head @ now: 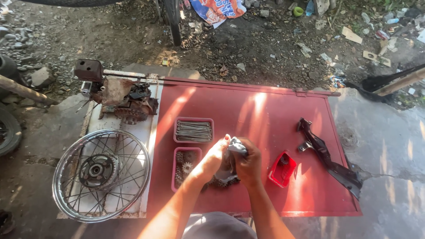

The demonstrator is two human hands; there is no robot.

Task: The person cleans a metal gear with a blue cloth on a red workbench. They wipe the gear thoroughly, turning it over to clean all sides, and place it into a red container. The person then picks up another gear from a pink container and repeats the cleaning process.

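Both my hands meet over the middle of a red metal panel (265,115) lying flat on the ground. My left hand (215,156) and my right hand (249,164) grip a toothed sprocket (220,181) wrapped in a grey rag (235,147). Only the sprocket's lower teeth show below the rag. Just left of my hands sits a pink tray of small gears (185,167). Above it, a second pink tray holds a bundle of metal spokes (193,130).
A spoked wheel rim (102,175) lies on a white board at left, with a rusty engine part (124,99) behind it. A small red tray (282,169) and a black plastic fairing piece (330,157) lie to the right. Dirt, stones and litter surround the panel.
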